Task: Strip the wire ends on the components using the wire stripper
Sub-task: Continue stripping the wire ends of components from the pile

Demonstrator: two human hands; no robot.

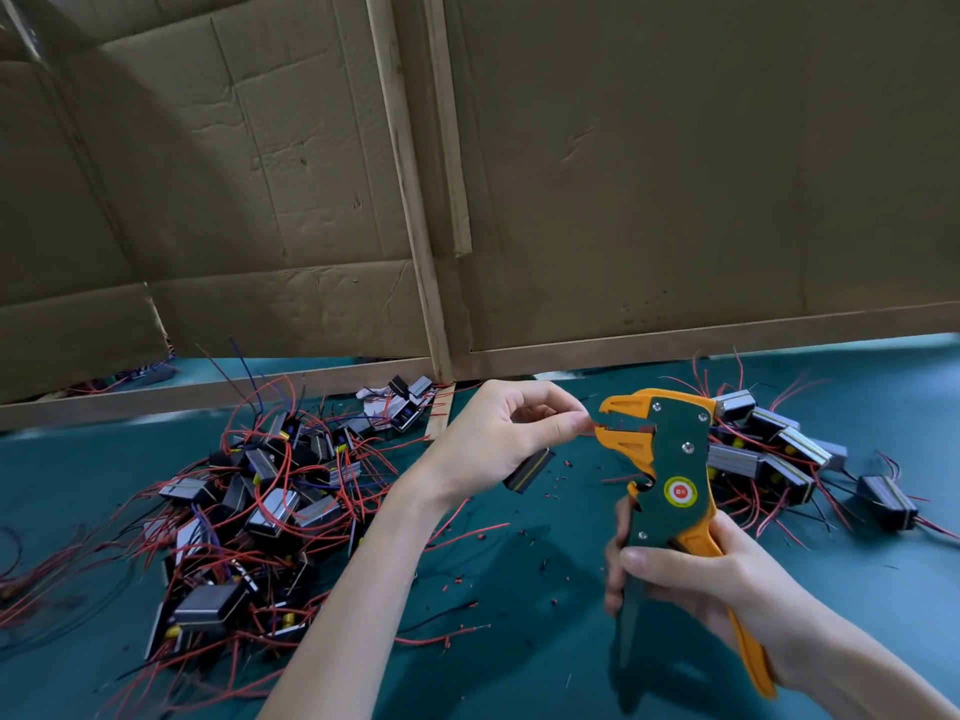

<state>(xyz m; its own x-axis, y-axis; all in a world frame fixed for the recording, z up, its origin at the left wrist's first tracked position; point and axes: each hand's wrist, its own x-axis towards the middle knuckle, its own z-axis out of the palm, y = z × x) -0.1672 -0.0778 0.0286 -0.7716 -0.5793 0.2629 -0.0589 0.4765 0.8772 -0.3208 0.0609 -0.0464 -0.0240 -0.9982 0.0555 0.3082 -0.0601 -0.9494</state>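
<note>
A teal cloth work surface (519, 667) runs below a brown corrugated cardboard partition (675, 174) framed with wooden battens. The left hand (498, 433) pinches a thin red wire (592, 424) between thumb and forefinger. The wire's small dark block-shaped component (529, 471) hangs just below the palm.

The right hand (691, 579) is wrapped round the handles of the orange and dark green wire stripper (670, 459), held upright with the head uppermost.

The wire end lies immediately right of the left fingertips. Its axis is roughly horizontal, in line with the left-facing jaws (insertion depth cannot be resolved). The next step is judged to be a handle squeeze.

A tangled heap of wired components (249, 511) lies to the left and a second group (779, 449) behind the stripper. The hands work over the cloth between them, which carries only short offcuts.
</note>
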